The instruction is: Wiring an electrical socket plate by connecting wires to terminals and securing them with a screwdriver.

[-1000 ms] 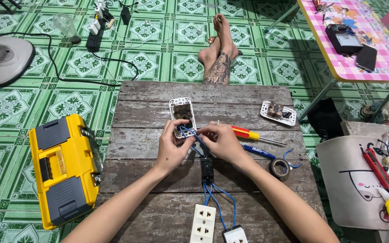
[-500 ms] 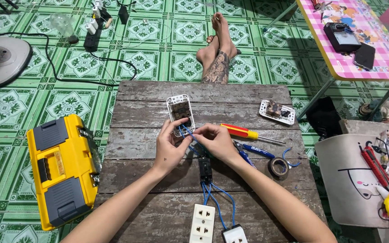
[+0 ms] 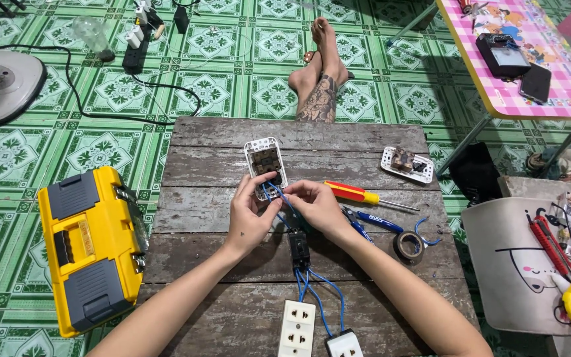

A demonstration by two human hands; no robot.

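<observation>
Blue wires (image 3: pixel 279 196) pinched by both hands' fingers at white switch plate (image 3: pixel 265 165), apparently; yellow toolbox (image 3: pixel 90 248) left.

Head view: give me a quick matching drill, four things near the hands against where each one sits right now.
Things:
1. yellow toolbox
2. red-and-yellow screwdriver
3. roll of tape
4. white socket plate

Places:
A. held at its lower end by the left hand, blue wires running into it
B. on the floor, left of the wooden table
C. on the table right of the right hand, lying crosswise
D. on the table beside the right forearm

Pairs: 1-B, 2-C, 3-D, 4-A
</observation>
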